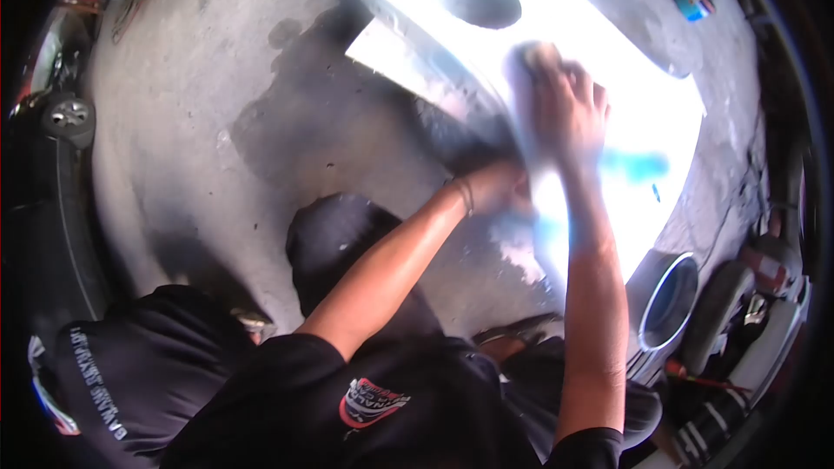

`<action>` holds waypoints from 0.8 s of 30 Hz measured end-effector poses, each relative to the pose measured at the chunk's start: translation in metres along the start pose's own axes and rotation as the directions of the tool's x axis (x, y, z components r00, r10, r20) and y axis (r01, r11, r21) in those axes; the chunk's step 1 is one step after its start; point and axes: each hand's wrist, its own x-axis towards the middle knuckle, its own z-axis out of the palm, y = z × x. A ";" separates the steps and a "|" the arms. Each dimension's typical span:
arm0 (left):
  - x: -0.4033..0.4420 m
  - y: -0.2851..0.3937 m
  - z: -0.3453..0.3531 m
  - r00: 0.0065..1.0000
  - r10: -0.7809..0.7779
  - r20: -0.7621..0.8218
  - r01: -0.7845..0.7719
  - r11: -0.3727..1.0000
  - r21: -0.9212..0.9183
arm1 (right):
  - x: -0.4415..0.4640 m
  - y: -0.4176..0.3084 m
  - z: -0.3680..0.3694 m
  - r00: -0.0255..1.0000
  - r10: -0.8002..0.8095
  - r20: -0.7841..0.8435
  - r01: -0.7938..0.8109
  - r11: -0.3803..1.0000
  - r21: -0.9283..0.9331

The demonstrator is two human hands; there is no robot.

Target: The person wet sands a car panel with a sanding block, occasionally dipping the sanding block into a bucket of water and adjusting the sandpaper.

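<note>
A large white panel [608,78], like a car body part with a big oval opening, fills the upper right and is washed out by glare. On its upper face rests my right hand [569,108], fingers bent and pressed together around something pale that I cannot make out. My left hand [499,187] is at the panel's near left edge, lower than the right one. Blur and glare hide its fingers, so their grip does not show. Pale blue patches [638,165] mark the panel's surface beside my right forearm.
Grey concrete floor [174,122] with a dark wet-looking stain lies at left. A bucket [669,300] stands below the panel's right end, near assorted parts and a red-handled tool [695,375]. A small blue can [693,3] sits at upper right. Another person's black shirt [148,365] is at lower left.
</note>
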 end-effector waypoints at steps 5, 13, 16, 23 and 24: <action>-0.003 -0.001 0.011 0.987 0.054 -0.150 -0.056 0.998 -0.009 | 0.072 0.060 0.016 0.985 0.049 0.165 -0.046 0.999 -0.018; -0.010 0.036 -0.012 0.998 -0.044 0.038 0.046 0.998 -0.041 | 0.056 0.101 0.103 0.999 -0.052 -0.011 0.050 0.991 -0.122; -0.012 0.043 -0.006 0.998 -0.052 -0.043 0.056 0.994 0.091 | 0.093 0.086 0.053 0.954 0.238 0.181 -0.228 0.971 -0.076; -0.008 0.022 0.004 0.992 0.020 -0.123 -0.030 0.996 -0.081 | 0.034 0.128 0.091 0.996 -0.056 -0.063 0.048 0.991 -0.126; 0.003 -0.020 0.017 0.989 0.080 -0.126 -0.066 0.992 0.111 | 0.021 0.158 0.075 0.997 0.060 -0.052 -0.063 0.996 -0.062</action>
